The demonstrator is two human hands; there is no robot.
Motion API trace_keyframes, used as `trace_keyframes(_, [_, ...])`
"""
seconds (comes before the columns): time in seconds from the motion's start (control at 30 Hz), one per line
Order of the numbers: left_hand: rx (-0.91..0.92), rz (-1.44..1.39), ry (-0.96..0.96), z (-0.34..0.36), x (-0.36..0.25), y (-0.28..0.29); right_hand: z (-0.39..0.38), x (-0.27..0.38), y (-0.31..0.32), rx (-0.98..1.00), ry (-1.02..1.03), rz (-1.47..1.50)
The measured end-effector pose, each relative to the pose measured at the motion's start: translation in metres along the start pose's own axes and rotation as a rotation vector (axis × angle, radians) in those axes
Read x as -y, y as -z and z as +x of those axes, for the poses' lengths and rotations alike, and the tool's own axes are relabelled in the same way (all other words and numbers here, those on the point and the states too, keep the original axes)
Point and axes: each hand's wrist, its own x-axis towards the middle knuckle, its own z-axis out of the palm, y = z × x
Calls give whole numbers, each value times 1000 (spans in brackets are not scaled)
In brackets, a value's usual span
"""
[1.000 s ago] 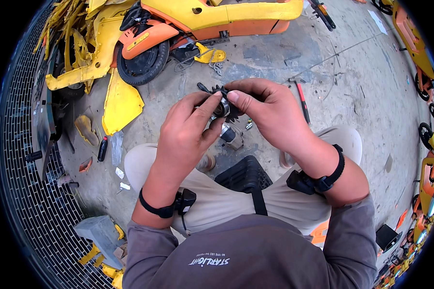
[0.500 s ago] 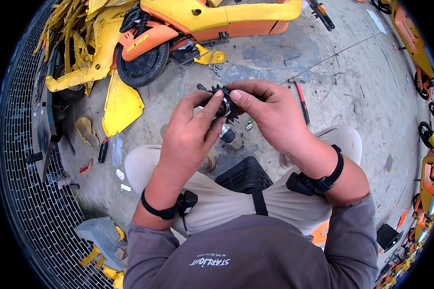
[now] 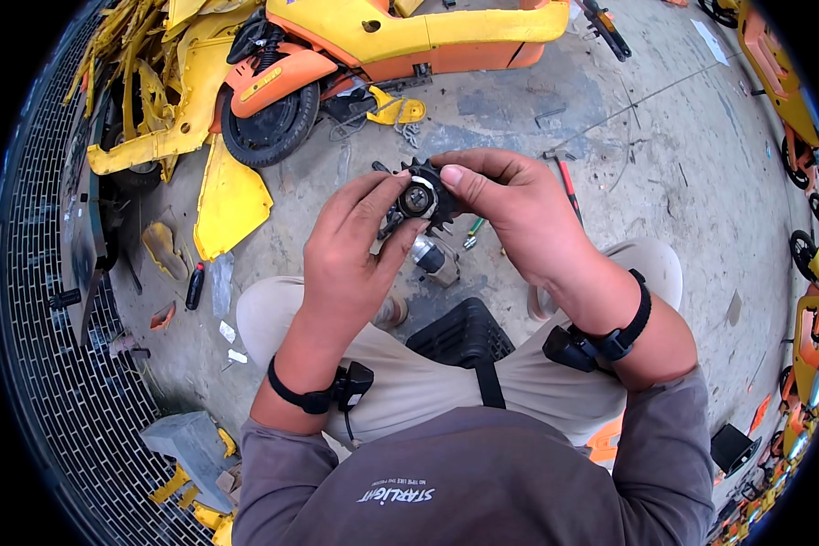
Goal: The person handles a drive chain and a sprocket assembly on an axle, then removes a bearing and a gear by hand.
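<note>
Between my two hands is a dark toothed sprocket [image 3: 443, 211] with a round hub and a pale ring at its centre. My left hand [image 3: 346, 241] pinches the hub side with thumb and fingers. On the opposite side, my right hand [image 3: 519, 200] grips the toothed rim between thumb and forefinger. A dark arm or lever sticks out past my left fingertips; its shape is partly hidden. Below the sprocket, on the floor between my feet, is a grey power tool [image 3: 439, 264], partly covered by my left hand and the part.
A yellow and orange scooter body [image 3: 428, 41] lies ahead, beside piled yellow panels [image 3: 232, 196]. A red-handled hammer [image 3: 568, 185] and a green-handled tool [image 3: 473, 232] lie on the floor. A black plastic crate [image 3: 460, 337] is between my knees. More scooters [image 3: 810, 328] line the right.
The sprocket has turned so its hub face and pale ring now show more fully toward me. My left fingers have shifted slightly left and opened wider around the hub.
</note>
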Motion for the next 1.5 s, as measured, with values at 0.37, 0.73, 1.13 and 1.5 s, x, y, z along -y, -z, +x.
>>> trace_keyframes(0.37, [-14, 2, 31, 3, 1, 4, -1, 1, -4, -30, 26, 71])
trace_keyframes(0.73, [-49, -331, 174, 4, 4, -4, 3, -5, -3, -35, -33, 205])
trace_keyframes(1.13, [-201, -473, 33, 0, 12, -5, 1, -5, -6, -48, -85, 331])
trace_keyframes(1.5, [48, -1181, 837, 3, 30, -1, 2, -1, -2, 6, -42, 124])
